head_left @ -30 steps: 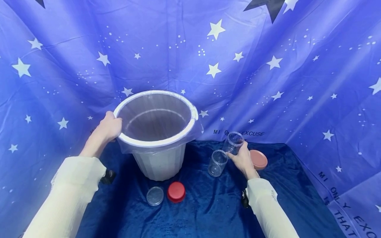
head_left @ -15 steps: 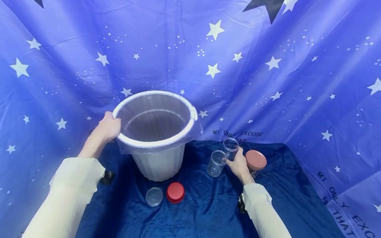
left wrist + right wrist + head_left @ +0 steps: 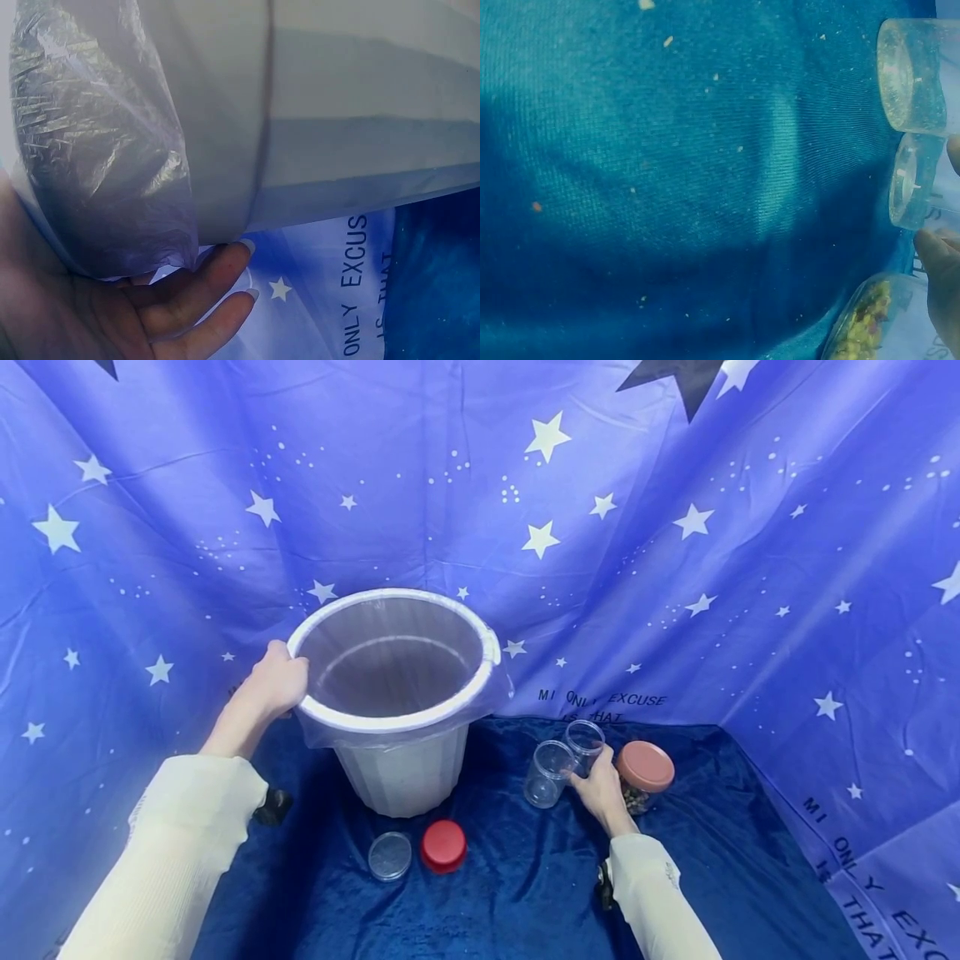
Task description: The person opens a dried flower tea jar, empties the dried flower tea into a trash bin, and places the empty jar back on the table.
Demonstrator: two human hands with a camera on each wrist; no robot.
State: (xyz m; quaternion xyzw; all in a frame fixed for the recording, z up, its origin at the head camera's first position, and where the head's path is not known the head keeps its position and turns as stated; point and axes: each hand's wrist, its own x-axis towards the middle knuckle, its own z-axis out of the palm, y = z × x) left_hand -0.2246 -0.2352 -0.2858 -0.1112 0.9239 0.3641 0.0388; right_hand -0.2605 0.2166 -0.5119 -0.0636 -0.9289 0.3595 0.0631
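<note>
My left hand [image 3: 281,681] grips the rim of a white ribbed trash bin [image 3: 401,777]. A thin clear bag [image 3: 97,150] lines it and hangs over the rim; two of my fingers show under the rim in the left wrist view. To the right, my right hand [image 3: 603,787] holds a clear plastic jar [image 3: 584,737] without a lid, fingers and thumb round its side. Just left of it stands a second lidless clear jar [image 3: 545,787]. On the hand's other side is a jar with a pink lid [image 3: 647,766], with mixed bits [image 3: 866,322] inside.
In front of the bin lie a clear round lid [image 3: 389,857] and a red lid [image 3: 443,845]. Dark blue velvety cloth [image 3: 517,902] covers the surface, with small crumbs on it. A star-printed curtain [image 3: 420,485] closes off the back and sides.
My right hand has brought the clear jar down and slightly left, beside the other clear jar. More of the pink-lidded jar shows now. My left hand stays on the bin's rim.
</note>
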